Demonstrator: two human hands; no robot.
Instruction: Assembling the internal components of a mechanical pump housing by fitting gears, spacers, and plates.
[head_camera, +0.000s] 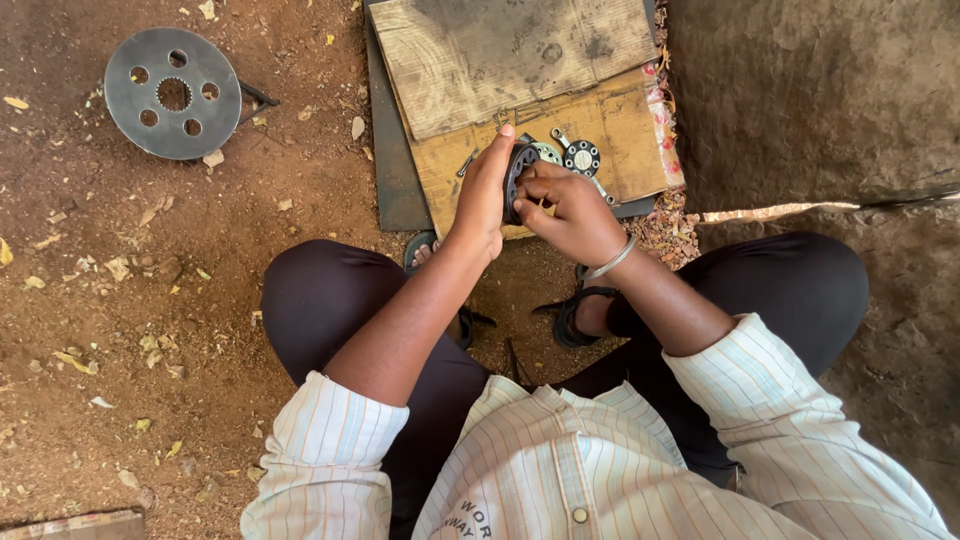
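- Head view looks straight down on a person crouched over bare brown dirt floor (150, 330), knees spread, wearing a pale striped shirt and dark trousers.
- Left hand (483, 195) is closed around a dark round metal part (517, 172), held on edge, with the palm against its outer face and the thumb up along the rim.
- Right hand (568, 210) has its fingers curled in against the other face of the same round part, fingertips pinched at its edge; whether they hold something small there I cannot tell. A metal bangle (612, 262) sits on that wrist.
- The round part is up off the ground, between the two hands, over the near edge of a sheet of worn cardboard (620, 125).
- On the cardboard, just beyond the hands, lies a small black round part with a pale centre (581, 157), and a few small metal bits (468, 162) lie close by.
- A weathered wooden board (500, 55) rests across the far part of the cardboard, and a dark flat sheet (390, 150) shows under its left edge.
- A large grey steel disc with a ring of holes (173, 93) lies on the dirt well off to the left.
- Sandalled feet (580, 310) show beneath the forearms.
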